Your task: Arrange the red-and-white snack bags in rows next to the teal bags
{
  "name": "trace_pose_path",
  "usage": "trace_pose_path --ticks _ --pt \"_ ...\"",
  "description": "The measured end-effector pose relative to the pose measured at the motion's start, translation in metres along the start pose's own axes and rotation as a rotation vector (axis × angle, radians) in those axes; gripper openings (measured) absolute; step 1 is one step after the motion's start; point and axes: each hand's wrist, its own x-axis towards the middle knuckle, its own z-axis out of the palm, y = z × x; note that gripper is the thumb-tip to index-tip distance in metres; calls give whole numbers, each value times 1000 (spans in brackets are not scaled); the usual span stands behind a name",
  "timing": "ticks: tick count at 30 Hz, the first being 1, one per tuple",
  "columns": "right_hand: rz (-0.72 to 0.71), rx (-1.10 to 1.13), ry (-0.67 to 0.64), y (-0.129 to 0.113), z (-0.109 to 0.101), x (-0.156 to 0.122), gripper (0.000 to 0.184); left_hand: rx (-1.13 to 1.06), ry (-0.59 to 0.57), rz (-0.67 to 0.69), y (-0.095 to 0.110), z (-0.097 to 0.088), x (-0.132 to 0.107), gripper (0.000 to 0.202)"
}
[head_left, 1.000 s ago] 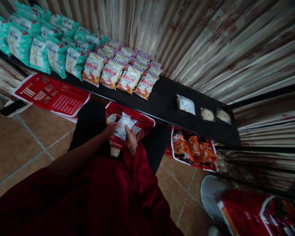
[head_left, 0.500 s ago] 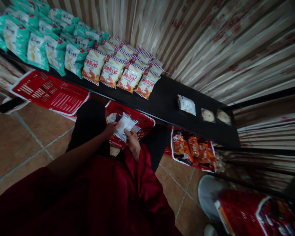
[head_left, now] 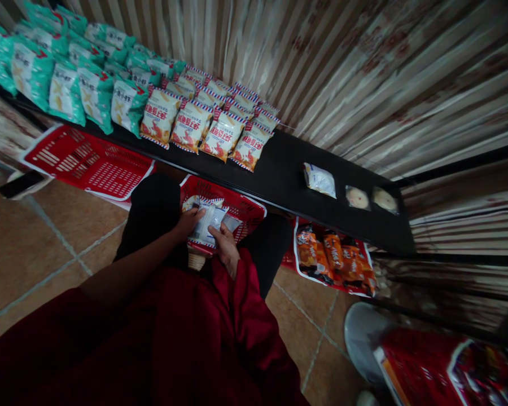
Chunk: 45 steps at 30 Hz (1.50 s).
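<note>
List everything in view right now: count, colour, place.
Teal bags: many, table's left
Striped bags: four in front, more behind, white and orange, table's middle
White packet: one, table's right
Wrapped rounds: two, pale, table's right end
Table: one, black, centre
Curtain: beige, behind table
Baskets: four, red, three along table, one lower right
Orange packets: several, third basket along
Mixed packets: uncounted, reddish, lower right
Round object: one, grey, lower right
Flat object: one, black, far left
Floor: brown tiles
Held packet: one, white, over middle basket
Red top: one, bottom
Legs: two, black, beside middle basket
Left hand and right hand: two, gripping held packet
</note>
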Motion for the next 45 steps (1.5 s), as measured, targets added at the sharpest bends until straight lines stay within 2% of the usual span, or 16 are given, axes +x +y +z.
trace_pose_path --ticks 10,16,22,30,33,36,39,41,45 --pt "-22 27 -6 0 5 -2 49 -11 24 -3 7 -2 -4 40" --pt "4 32 -8 -10 13 -9 44 -39 19 -5 1 0 2 45" --pt "16 23 59 -9 11 -10 40 -41 4 24 -6 0 6 45" --pt "53 -44 87 -15 8 -8 34 21 138 158 -23 1 19 38" --pt "84 -42 89 -16 6 -7 32 60 176 202 -25 0 18 44" --pt "128 -56 92 -18 3 -5 30 131 150 287 -22 -3 15 44" --pt "175 -84 77 -23 -2 -2 25 172 105 352 -18 -4 13 27" --pt "197 -91 62 -26 -6 1 24 163 80 359 -15 -4 13 20" --pt "217 -54 60 -29 -15 5 23 135 25 359 -10 -4 13 21"
